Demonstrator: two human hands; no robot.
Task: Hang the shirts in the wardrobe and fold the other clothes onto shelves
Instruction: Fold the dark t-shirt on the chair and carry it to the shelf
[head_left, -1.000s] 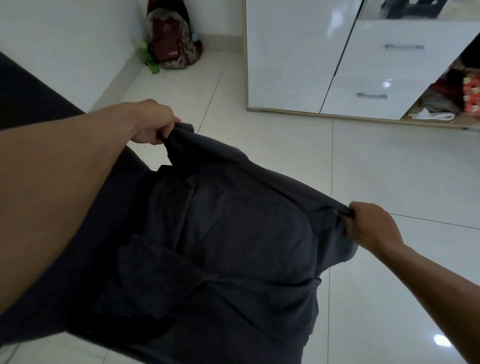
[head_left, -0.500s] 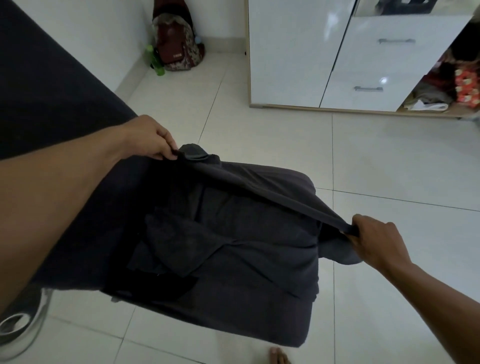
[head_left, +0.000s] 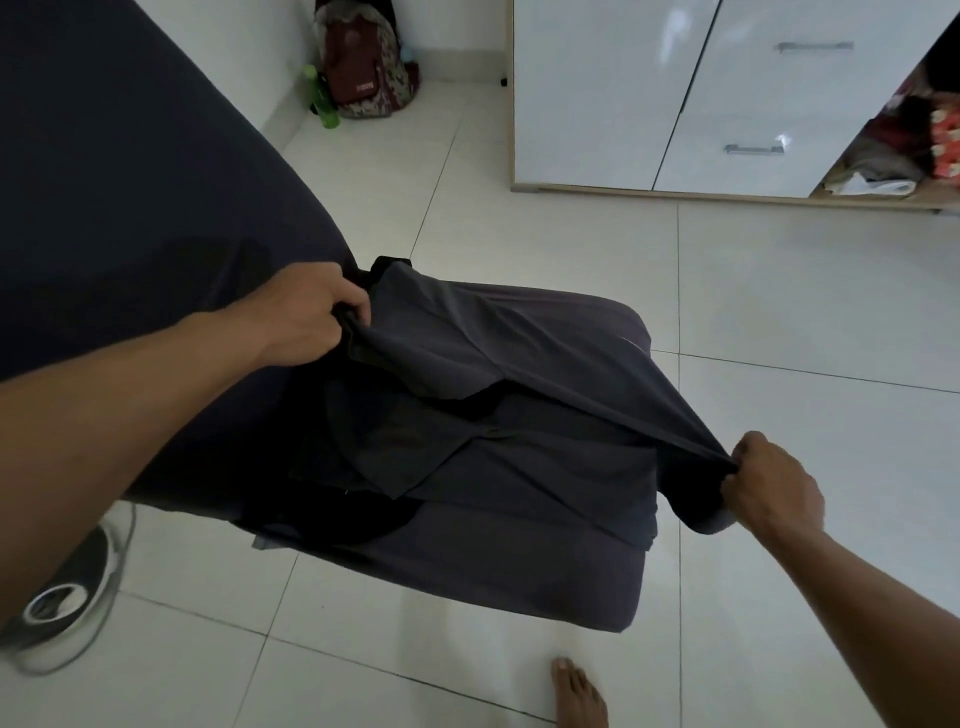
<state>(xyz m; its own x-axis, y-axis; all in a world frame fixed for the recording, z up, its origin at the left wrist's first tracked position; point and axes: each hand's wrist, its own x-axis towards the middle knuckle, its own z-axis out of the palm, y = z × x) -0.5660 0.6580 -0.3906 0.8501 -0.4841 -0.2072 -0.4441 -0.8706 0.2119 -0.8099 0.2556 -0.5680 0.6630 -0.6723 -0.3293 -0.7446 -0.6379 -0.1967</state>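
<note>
Down comes the dark garment onto the bed's corner. Left hand and right hand have their fingers clenched on its top edge. Folding step, likely; next, lay it flat.

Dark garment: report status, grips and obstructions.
Left grip and right grip each pinch an edge. Dark garment stretched between them over the bed corner. Nothing visible blocking the wardrobe.
</note>
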